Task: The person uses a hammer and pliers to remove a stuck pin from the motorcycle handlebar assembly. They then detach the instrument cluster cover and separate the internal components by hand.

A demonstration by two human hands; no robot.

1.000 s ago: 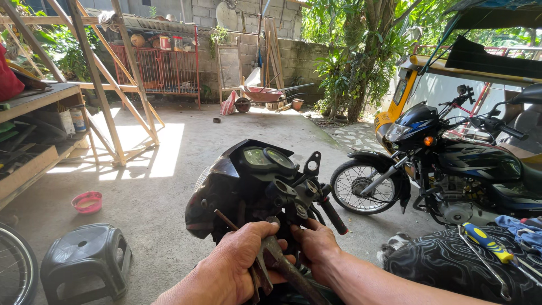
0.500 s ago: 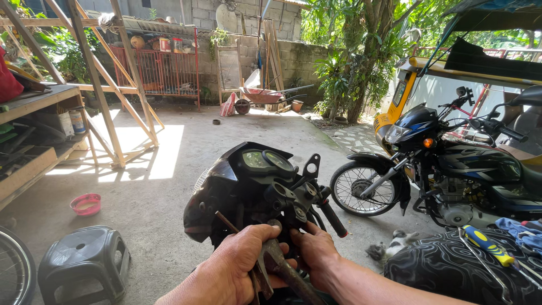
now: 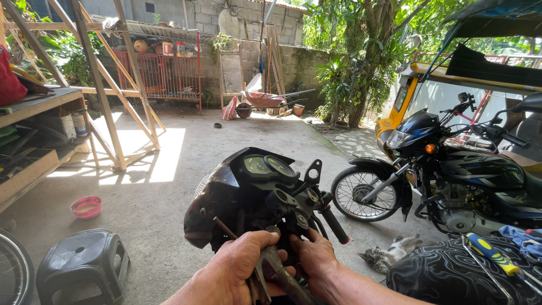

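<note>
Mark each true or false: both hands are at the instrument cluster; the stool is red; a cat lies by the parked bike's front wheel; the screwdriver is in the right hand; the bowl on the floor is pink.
1. Left hand and right hand are at the motorcycle instrument cluster: true.
2. Stool is red: false, dark grey.
3. Cat lies near the parked motorcycle's front wheel: true.
4. Screwdriver is in the right hand: false, it lies on the black seat.
5. Bowl is pink: true.
</note>
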